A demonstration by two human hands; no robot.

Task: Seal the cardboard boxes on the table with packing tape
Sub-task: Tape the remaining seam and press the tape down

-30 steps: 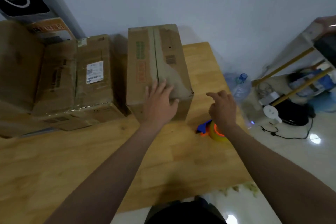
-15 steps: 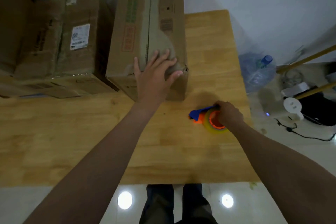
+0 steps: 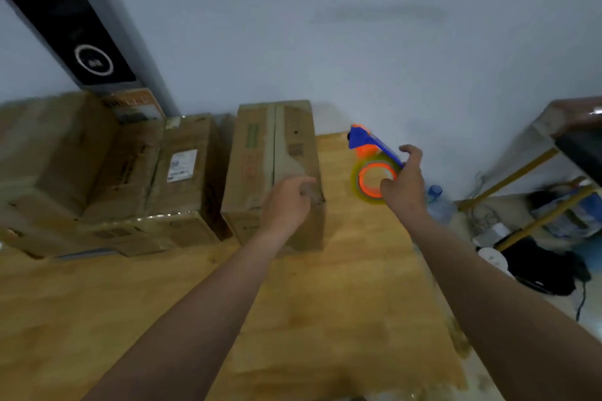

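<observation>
Landmark: tall box (image 3: 260,156), stands on the worktop (image 3: 325,303) by the wall; its top seam runs away from the person.
Left hand (image 3: 288,202): on the tall box's near right top corner, fingers curled. Too blurred to tell whether it grips the edge or only presses.
Right hand (image 3: 404,182): grasping the tape dispenser (image 3: 374,166), thumb at the orange core, fingers over the blue handle.
Dispenser place: in the air just right of the tall box, clear of the worktop.
Tape end: not visible, can't tell if it is free.
Other boxes: labelled box (image 3: 182,169) and more, left of the tall box, close beside it.
Risk, crooked strip: the dispenser comes in from the side, so the tape likely lands off the seam unless it is lined up first.
Risk, box slides: pulling tape drags the tall box if the left hand only rests lightly.
Risk, flaps gape: the corner hold leaves the far end of the seam unpressed, so the tape may bridge a gap.
Risk, stuck end: a tape end lying flat on the roll means fumbling one-handed.
Risk, blade: the cutter edge is near the left hand once the dispenser is over the tall box.
Risk, drop: water bottle (image 3: 438,202) and clutter are right of the tall box, below the worktop edge.
</observation>
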